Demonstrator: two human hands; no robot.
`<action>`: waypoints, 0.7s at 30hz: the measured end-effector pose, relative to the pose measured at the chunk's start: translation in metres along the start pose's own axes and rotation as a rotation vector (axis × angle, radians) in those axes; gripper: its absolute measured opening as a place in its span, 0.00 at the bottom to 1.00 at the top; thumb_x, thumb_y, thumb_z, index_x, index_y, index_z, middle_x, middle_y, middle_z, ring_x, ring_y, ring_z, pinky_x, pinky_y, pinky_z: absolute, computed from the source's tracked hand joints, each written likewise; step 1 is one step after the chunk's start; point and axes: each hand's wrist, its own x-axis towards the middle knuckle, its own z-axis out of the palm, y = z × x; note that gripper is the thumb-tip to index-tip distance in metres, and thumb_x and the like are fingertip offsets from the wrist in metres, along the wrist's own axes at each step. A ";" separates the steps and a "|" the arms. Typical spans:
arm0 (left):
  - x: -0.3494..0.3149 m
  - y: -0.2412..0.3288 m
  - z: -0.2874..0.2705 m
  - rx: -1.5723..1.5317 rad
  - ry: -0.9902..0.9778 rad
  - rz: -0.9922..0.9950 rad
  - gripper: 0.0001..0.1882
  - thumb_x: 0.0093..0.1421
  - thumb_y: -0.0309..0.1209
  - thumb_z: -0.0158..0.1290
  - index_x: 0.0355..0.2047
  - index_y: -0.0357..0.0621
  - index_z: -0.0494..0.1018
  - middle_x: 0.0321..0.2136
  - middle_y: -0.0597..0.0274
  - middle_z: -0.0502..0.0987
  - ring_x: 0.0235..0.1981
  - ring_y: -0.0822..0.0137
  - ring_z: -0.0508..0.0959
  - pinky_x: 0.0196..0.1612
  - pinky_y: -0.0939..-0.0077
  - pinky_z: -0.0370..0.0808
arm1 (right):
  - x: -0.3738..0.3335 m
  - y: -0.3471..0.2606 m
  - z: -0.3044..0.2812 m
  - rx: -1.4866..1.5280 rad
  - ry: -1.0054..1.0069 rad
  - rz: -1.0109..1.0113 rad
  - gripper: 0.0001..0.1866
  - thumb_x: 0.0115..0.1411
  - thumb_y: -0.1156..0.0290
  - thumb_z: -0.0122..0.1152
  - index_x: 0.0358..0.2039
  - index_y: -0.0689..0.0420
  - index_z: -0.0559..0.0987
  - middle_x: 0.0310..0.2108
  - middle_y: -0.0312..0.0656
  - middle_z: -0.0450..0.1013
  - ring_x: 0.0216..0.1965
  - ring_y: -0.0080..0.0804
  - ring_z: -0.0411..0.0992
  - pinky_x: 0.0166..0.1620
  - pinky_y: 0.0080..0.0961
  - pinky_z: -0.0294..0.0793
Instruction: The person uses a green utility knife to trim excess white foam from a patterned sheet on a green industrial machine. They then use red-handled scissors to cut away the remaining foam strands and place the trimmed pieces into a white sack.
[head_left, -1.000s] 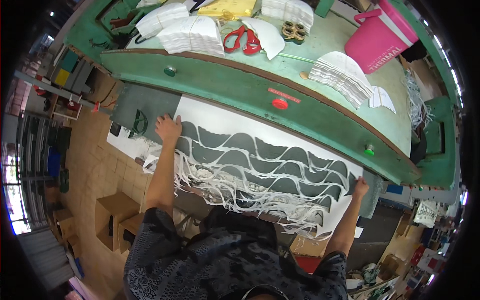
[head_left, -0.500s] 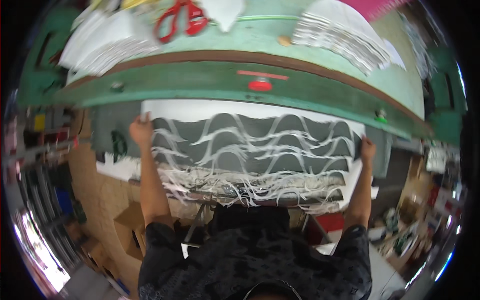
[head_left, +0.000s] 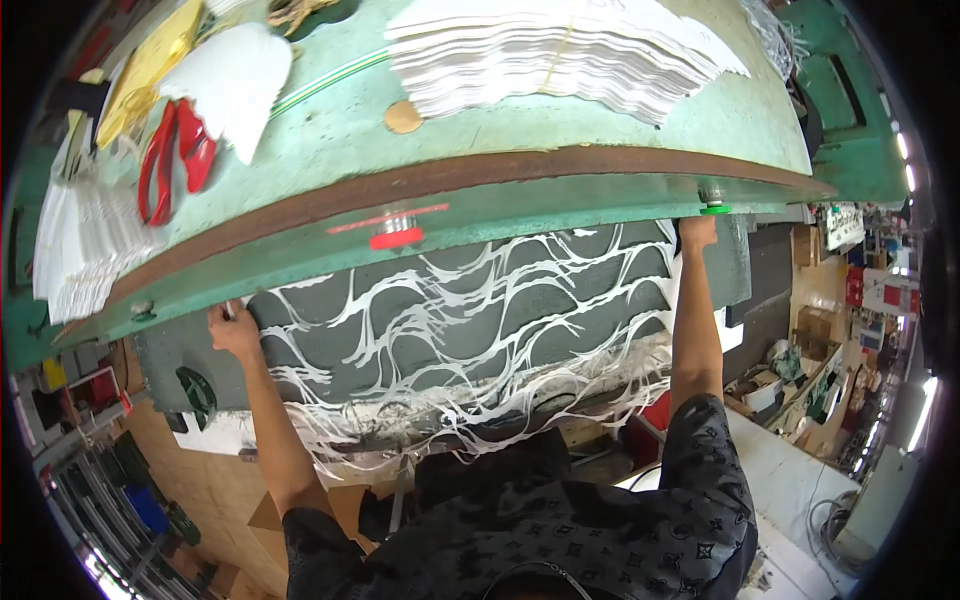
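Note:
A white sheet cut into a web of thin wavy strips lies over a dark grey bed in front of a green machine beam. My left hand is closed at the sheet's left end, thumb up, close to the beam. At the right end my right hand is closed by the sheet's edge, just below a green button; its fingertips are partly hidden. The sheet's far edge is out of sight under the beam. Its loose strips hang over the bed's near side.
On the green machine top lie red-handled scissors, a large stack of white wavy-edged pieces, another stack and a round tan disc. A red button juts from the beam. Cardboard boxes stand below.
The sheet's solid white far band, visible before, is now hidden under the beam. Both hands have moved closer to the beam with the sheet. The view has swung right and tilted.

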 end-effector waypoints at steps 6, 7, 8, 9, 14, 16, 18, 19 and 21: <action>0.107 -0.084 0.014 0.148 0.047 0.069 0.26 0.62 0.44 0.59 0.53 0.39 0.78 0.53 0.50 0.79 0.50 0.52 0.79 0.51 0.58 0.74 | -0.053 -0.027 0.002 0.375 -0.288 -0.378 0.16 0.55 0.62 0.67 0.42 0.56 0.83 0.40 0.50 0.80 0.47 0.51 0.75 0.55 0.50 0.62; 0.123 -0.081 0.021 0.185 0.018 0.023 0.26 0.62 0.45 0.58 0.53 0.40 0.78 0.53 0.50 0.79 0.51 0.52 0.79 0.52 0.57 0.74 | -0.051 -0.021 0.014 0.394 -0.258 -0.445 0.19 0.56 0.61 0.66 0.46 0.56 0.82 0.46 0.52 0.79 0.52 0.52 0.73 0.56 0.50 0.61; 0.134 -0.083 0.020 0.228 0.002 -0.016 0.25 0.62 0.45 0.58 0.54 0.41 0.78 0.54 0.51 0.79 0.52 0.53 0.78 0.53 0.57 0.73 | -0.048 -0.032 0.029 0.365 -0.264 -0.485 0.22 0.57 0.60 0.65 0.50 0.56 0.80 0.52 0.53 0.76 0.56 0.53 0.70 0.58 0.50 0.59; 0.141 -0.084 0.018 0.266 -0.012 -0.034 0.25 0.62 0.46 0.58 0.54 0.43 0.78 0.54 0.51 0.79 0.53 0.53 0.78 0.54 0.57 0.72 | -0.045 -0.041 0.043 0.334 -0.273 -0.523 0.25 0.59 0.58 0.63 0.54 0.56 0.77 0.57 0.54 0.73 0.60 0.54 0.67 0.60 0.50 0.57; 0.101 -0.084 0.014 0.366 -0.061 0.059 0.25 0.63 0.48 0.57 0.55 0.48 0.78 0.57 0.54 0.77 0.57 0.54 0.75 0.60 0.57 0.69 | -0.016 -0.003 0.090 0.547 -0.229 -0.386 0.29 0.60 0.55 0.62 0.58 0.57 0.75 0.60 0.51 0.71 0.62 0.50 0.66 0.66 0.51 0.52; 0.062 -0.052 0.008 0.216 -0.050 0.080 0.26 0.63 0.48 0.56 0.54 0.45 0.78 0.56 0.53 0.78 0.58 0.55 0.75 0.61 0.60 0.68 | 0.000 0.015 0.087 0.516 -0.225 -0.267 0.29 0.60 0.56 0.62 0.59 0.58 0.74 0.60 0.50 0.71 0.63 0.49 0.65 0.67 0.49 0.53; 0.039 -0.004 0.014 -0.015 -0.041 0.092 0.28 0.63 0.48 0.56 0.53 0.37 0.77 0.55 0.51 0.79 0.57 0.55 0.76 0.62 0.64 0.67 | 0.019 0.048 0.077 0.490 -0.234 -0.209 0.30 0.59 0.59 0.64 0.59 0.59 0.74 0.60 0.50 0.71 0.64 0.48 0.65 0.67 0.46 0.57; 0.046 -0.009 0.025 -0.026 -0.053 0.172 0.29 0.62 0.48 0.56 0.54 0.38 0.77 0.55 0.51 0.78 0.57 0.54 0.76 0.61 0.62 0.68 | 0.024 0.057 0.073 0.481 -0.244 -0.212 0.30 0.59 0.60 0.64 0.60 0.59 0.73 0.60 0.50 0.71 0.64 0.47 0.64 0.67 0.45 0.58; 0.068 -0.052 0.034 -0.010 -0.045 0.316 0.30 0.61 0.49 0.57 0.56 0.40 0.76 0.56 0.51 0.77 0.56 0.50 0.76 0.59 0.58 0.70 | 0.021 0.036 0.075 0.495 -0.294 -0.351 0.30 0.59 0.62 0.65 0.60 0.59 0.73 0.60 0.50 0.71 0.64 0.47 0.65 0.67 0.43 0.59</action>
